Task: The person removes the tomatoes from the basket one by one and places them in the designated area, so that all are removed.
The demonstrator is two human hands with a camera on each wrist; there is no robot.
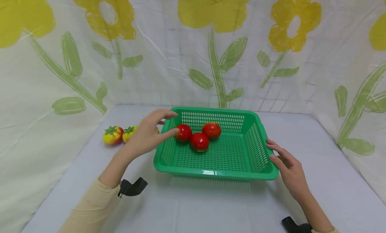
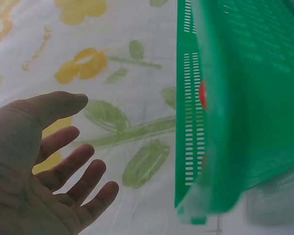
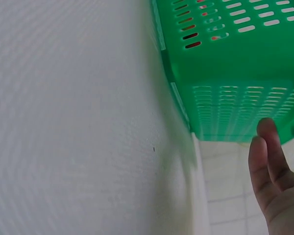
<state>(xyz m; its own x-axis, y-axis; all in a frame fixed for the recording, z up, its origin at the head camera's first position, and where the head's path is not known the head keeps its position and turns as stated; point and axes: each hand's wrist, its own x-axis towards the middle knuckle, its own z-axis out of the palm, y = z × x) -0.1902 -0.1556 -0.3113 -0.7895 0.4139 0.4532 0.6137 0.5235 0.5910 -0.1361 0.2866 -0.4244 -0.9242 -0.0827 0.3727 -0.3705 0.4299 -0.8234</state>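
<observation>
Toward the far edge of the tabletop (image 1: 193, 206), about midway between its left and right edges, is a green basket (image 1: 235, 174) with its long sides running left to right; whether its base lies fully flat cannot be told. Three tomatoes sit on its floor: a leftmost tomato (image 1: 184, 133) near the left wall, a nearer tomato (image 1: 199, 141) just beside it, and a farther tomato (image 1: 211, 130) toward the long far wall. They are bunched at the left, perhaps because that is the side within easiest reach of the left hand (image 1: 150, 130). That hand hovers by the basket's left rim, palm bare, fingers apart and gently bent, grasping nothing; its thumb overlaps the leftmost tomato in the head view, though contact cannot be made out. The right hand (image 1: 287, 169) lies at the right rim, its fingers extended against the outside rather than clenched, probably to steady the basket from the opposite end. Near the tabletop's far-left corner, a yellow-and-red fruit (image 1: 113, 135) with a leafy top rests beside a second fruit (image 1: 129, 134), partly hidden behind the left hand, both set outside the basket, seemingly so that they lie close to that hand.
</observation>
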